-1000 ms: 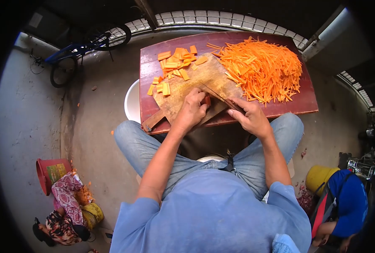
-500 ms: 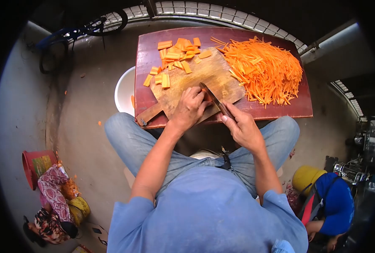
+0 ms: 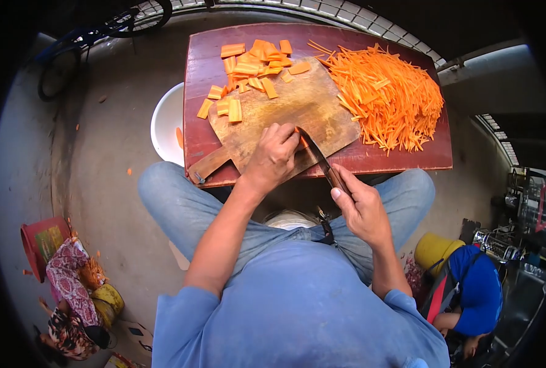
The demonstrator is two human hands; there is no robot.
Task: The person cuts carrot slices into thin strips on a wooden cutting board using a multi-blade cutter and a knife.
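My curled left hand probably steadies a carrot piece at the near side of the cutting board, my right hand wrapped round the knife handle for control.

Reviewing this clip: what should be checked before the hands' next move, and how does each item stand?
1. Right hand grips the dark-bladed, brown-handled knife by its handle: ok.
2. Left hand safely clear of the blade: not ok; fingertips are close beside it.
3. Left hand's hold secure: cannot tell; fingers hide it.
4. Worn tan wooden cutting board steady: cannot tell.
5. Heap of thin orange carrot shreds clear of the blade: ok.
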